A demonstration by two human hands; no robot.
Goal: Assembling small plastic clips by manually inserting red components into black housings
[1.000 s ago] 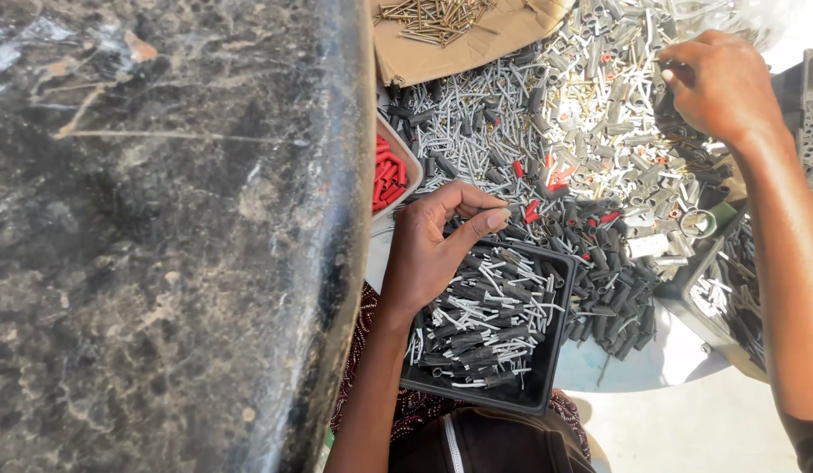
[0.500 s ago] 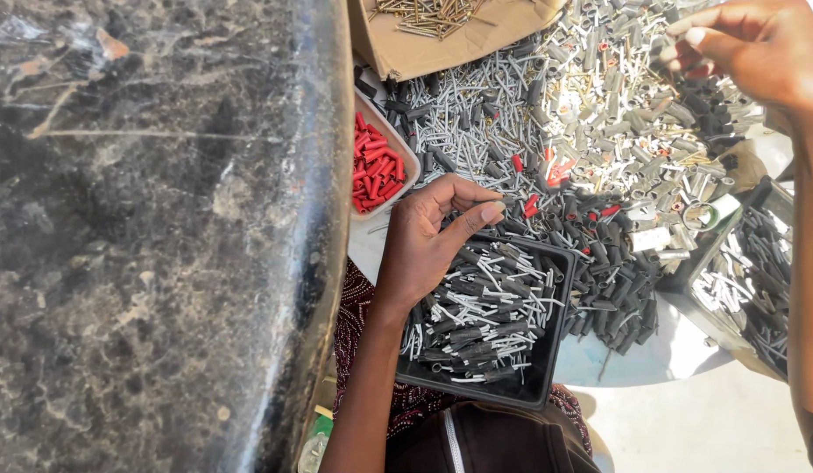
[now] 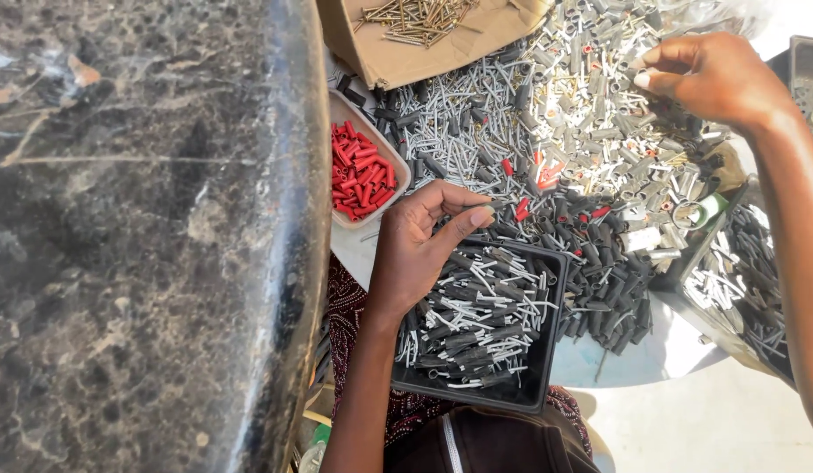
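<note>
My left hand (image 3: 415, 254) hovers over the near left corner of a black tray (image 3: 477, 394) filled with dark and grey wall plugs. Its fingers are curled with thumb and forefinger close together; whatever sits in the palm is hidden. My right hand (image 3: 713, 79) reaches to the far right, fingertips pinched together and touching a big heap of grey plugs (image 3: 547, 114). I cannot make out a piece between those fingertips. Dark plugs (image 3: 599, 263) and a few red ones lie mixed in the heap beside the tray.
A small tray (image 3: 405, 175) of red plugs (image 3: 358, 171) lies left of the heap. A cardboard box (image 3: 398, 61) with brass screws (image 3: 415, 17) stands at the back. A dark mottled slab (image 3: 135, 236) fills the left. Another black tray (image 3: 748, 271) of plugs sits at right.
My right hand has lifted from the heap's right side and shifted toward its far edge, fingers now pinched. My left hand stays over the black tray, its fingers slightly more open.
</note>
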